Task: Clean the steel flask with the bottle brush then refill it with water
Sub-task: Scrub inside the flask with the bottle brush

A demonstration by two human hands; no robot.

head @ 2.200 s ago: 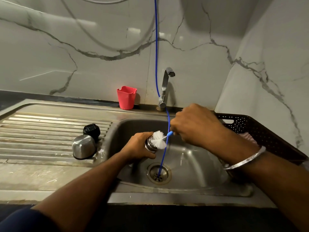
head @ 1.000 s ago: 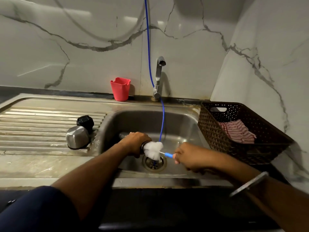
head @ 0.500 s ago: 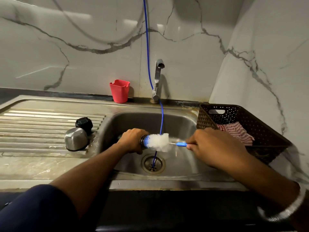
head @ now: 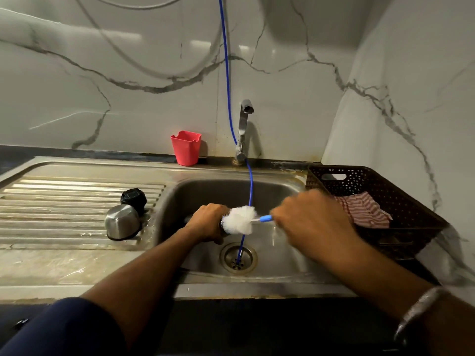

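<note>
Steel flask [head: 223, 223] and bottle brush [head: 239, 219], over the sink [head: 280, 255].
Your left hand [head: 209, 222] grips the flask lying sideways (mostly hidden); your right hand [head: 305, 222] clasps the brush's blue handle, white bristles at the flask's mouth.

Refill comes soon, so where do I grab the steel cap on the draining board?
Grip the steel cap around its rounded side wall, coming from above. It stands dome up on the ribbed draining board, and the black stopper crowds its far side, so close the fingers left and right.
</note>
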